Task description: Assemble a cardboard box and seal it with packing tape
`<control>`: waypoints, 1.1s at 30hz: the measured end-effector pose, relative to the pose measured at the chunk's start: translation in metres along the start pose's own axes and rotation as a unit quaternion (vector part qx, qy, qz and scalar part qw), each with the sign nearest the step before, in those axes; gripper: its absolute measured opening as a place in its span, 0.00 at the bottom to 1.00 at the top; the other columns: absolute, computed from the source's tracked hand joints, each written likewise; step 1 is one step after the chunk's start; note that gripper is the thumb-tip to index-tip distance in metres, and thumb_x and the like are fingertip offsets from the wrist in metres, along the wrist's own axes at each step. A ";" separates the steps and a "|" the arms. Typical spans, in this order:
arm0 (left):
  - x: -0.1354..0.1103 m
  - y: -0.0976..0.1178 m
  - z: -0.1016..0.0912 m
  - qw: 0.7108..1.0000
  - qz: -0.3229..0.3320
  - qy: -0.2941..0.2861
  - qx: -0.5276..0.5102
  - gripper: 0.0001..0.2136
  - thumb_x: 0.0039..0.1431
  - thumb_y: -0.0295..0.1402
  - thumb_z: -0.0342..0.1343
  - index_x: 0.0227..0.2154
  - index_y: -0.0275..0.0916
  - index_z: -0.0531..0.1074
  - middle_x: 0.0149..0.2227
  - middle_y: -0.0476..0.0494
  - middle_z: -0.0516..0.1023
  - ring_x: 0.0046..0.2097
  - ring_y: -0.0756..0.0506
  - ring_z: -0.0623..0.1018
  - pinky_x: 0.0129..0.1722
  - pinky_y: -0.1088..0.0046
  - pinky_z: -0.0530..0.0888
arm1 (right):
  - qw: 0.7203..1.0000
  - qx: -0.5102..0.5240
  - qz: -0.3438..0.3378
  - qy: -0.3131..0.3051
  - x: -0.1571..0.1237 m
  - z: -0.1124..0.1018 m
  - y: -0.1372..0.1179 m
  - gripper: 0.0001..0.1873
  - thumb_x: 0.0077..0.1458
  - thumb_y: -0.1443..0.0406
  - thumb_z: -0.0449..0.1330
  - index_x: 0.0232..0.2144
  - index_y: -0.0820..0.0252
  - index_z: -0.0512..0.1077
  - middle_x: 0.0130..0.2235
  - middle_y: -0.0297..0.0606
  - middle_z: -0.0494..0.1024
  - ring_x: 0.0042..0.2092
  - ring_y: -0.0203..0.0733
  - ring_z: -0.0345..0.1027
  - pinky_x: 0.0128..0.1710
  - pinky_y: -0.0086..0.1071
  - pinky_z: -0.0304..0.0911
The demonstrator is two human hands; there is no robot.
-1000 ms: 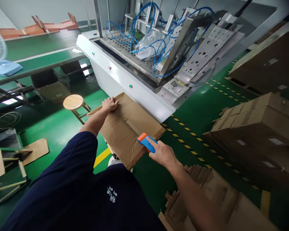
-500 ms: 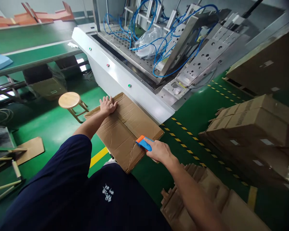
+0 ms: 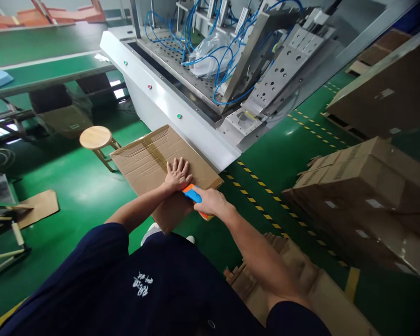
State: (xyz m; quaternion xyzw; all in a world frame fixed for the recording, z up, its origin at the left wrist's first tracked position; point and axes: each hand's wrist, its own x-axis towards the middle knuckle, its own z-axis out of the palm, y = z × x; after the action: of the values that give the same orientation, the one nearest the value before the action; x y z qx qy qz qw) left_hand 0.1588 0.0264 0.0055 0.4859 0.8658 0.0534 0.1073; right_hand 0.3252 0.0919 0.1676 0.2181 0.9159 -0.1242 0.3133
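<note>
Blue-orange plastic cutter (image 3: 192,193) half hidden under right hand (image 3: 212,202); blade unseen.

A navy short-sleeved shirt (image 3: 175,289) with small white lettering (image 3: 140,284) on its front leaves both forearms (image 3: 136,208) bare.

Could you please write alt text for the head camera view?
A person's left hand presses a flattened cardboard box while the right hand grips a blue-and-orange box cutter at its edge, beside a white machine with blue tubing.
</note>
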 end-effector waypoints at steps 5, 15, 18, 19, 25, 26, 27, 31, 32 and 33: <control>0.002 -0.010 -0.006 1.000 -0.012 -0.010 0.017 0.39 0.75 0.56 0.35 0.80 0.37 0.47 0.80 0.35 0.35 0.79 0.25 0.37 0.71 0.31 0.39 | 0.999 0.008 0.010 0.038 -0.057 0.057 0.036 0.43 0.56 0.57 0.60 0.74 0.43 0.61 0.45 0.47 0.80 0.49 0.60 0.78 0.43 0.40 0.64; -0.002 -0.013 -0.010 0.999 -0.013 -0.002 0.045 0.37 0.77 0.54 0.35 0.79 0.37 0.48 0.80 0.35 0.38 0.79 0.28 0.39 0.73 0.33 0.40 | 0.995 0.034 0.031 0.088 -0.099 0.205 0.087 0.44 0.65 0.58 0.58 0.79 0.47 0.51 0.48 0.44 0.71 0.45 0.50 0.77 0.45 0.37 0.70; -0.008 -0.005 -0.018 0.999 -0.025 -0.003 0.037 0.35 0.78 0.51 0.36 0.79 0.36 0.50 0.79 0.33 0.39 0.79 0.29 0.42 0.73 0.35 0.40 | 0.991 0.055 0.024 0.118 -0.085 0.232 0.088 0.43 0.66 0.58 0.58 0.79 0.47 0.51 0.49 0.43 0.70 0.44 0.48 0.76 0.44 0.37 0.70; -0.014 0.001 -0.020 0.999 -0.027 0.001 0.034 0.34 0.78 0.49 0.36 0.78 0.34 0.52 0.79 0.31 0.40 0.79 0.29 0.42 0.73 0.36 0.41 | 0.990 0.064 0.021 0.125 -0.079 0.237 0.089 0.43 0.66 0.58 0.58 0.79 0.47 0.51 0.49 0.43 0.69 0.44 0.47 0.76 0.45 0.37 0.71; -0.098 0.064 -0.002 0.962 0.267 -0.048 0.023 0.30 0.73 0.38 0.44 0.74 0.33 0.63 0.77 0.36 0.51 0.79 0.33 0.43 0.76 0.43 0.36 | 0.989 0.088 0.007 0.116 -0.033 0.242 0.088 0.43 0.65 0.59 0.60 0.78 0.47 0.54 0.50 0.45 0.71 0.46 0.48 0.77 0.47 0.37 0.71; -0.113 0.071 0.006 0.955 0.290 -0.061 0.024 0.30 0.70 0.34 0.45 0.72 0.31 0.66 0.76 0.35 0.54 0.80 0.35 0.43 0.76 0.44 0.33 | 0.989 0.092 -0.001 0.114 -0.025 0.241 0.088 0.43 0.64 0.58 0.61 0.78 0.47 0.54 0.51 0.46 0.71 0.46 0.49 0.77 0.47 0.36 0.71; -0.126 0.077 0.014 0.955 0.287 -0.071 0.025 0.30 0.66 0.30 0.45 0.70 0.29 0.69 0.75 0.33 0.56 0.80 0.37 0.43 0.76 0.46 0.30 | 0.989 0.096 -0.010 0.112 -0.017 0.239 0.087 0.43 0.64 0.57 0.61 0.78 0.47 0.54 0.51 0.47 0.71 0.47 0.49 0.77 0.48 0.36 0.70; -0.147 0.085 0.040 0.975 0.203 -0.083 0.037 0.36 0.52 0.22 0.45 0.65 0.32 0.74 0.71 0.35 0.65 0.79 0.49 0.45 0.77 0.57 0.28 | 0.988 0.096 -0.030 0.115 0.002 0.232 0.087 0.45 0.63 0.55 0.63 0.78 0.45 0.54 0.52 0.48 0.72 0.48 0.50 0.78 0.49 0.36 0.70; -0.146 0.086 0.043 0.977 0.193 -0.085 0.042 0.37 0.50 0.21 0.45 0.65 0.34 0.75 0.70 0.37 0.66 0.79 0.51 0.46 0.77 0.59 0.28 | 0.989 0.090 -0.032 0.114 0.005 0.228 0.087 0.46 0.62 0.55 0.64 0.78 0.45 0.54 0.52 0.47 0.72 0.49 0.51 0.78 0.49 0.36 0.70; -0.143 0.086 0.044 0.977 0.190 -0.086 0.048 0.38 0.49 0.21 0.45 0.65 0.35 0.75 0.70 0.39 0.67 0.78 0.52 0.47 0.77 0.60 0.30 | 0.990 0.081 -0.032 0.107 0.006 0.223 0.088 0.46 0.61 0.54 0.64 0.77 0.44 0.55 0.52 0.47 0.73 0.50 0.52 0.78 0.50 0.37 0.69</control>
State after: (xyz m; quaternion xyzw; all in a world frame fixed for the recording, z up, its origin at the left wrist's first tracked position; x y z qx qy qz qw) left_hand 0.3129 -0.0514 -0.0009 0.6487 0.7468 -0.0110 0.1460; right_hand 0.4789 0.0892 -0.0168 0.2255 0.9374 -0.1843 0.1909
